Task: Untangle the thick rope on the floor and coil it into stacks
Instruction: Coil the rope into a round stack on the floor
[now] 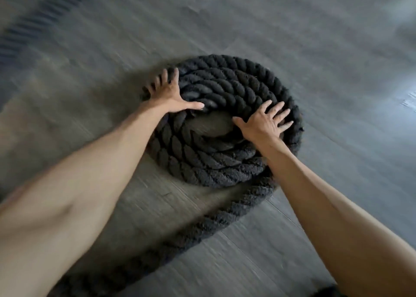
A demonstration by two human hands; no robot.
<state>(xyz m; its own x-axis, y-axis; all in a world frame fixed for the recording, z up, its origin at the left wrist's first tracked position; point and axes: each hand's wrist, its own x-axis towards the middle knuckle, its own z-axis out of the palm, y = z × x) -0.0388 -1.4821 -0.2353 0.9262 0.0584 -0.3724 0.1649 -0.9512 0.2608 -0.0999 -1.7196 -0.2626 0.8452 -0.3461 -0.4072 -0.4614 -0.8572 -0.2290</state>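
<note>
The thick rope (227, 87) is stacked in a coil (202, 161) on the floor (304, 38), and its loose tail (209, 224) is led from the coil's near edge, long axis toward the lower left. The coil's far-left rim is pressed by the left hand (167, 94), its right side by the right hand (263, 125). Both hands are splayed flat, with nothing grasped. Where the tail leaves the coil, the right hand is judged nearer

bare forearms (94, 173) (lean, sinewy) ending in bare hands (168, 95) (262, 126).

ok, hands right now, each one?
Left hand: open, fingers spread, pressing on the rope coil.
Right hand: open, fingers spread, pressing on it too.
</note>
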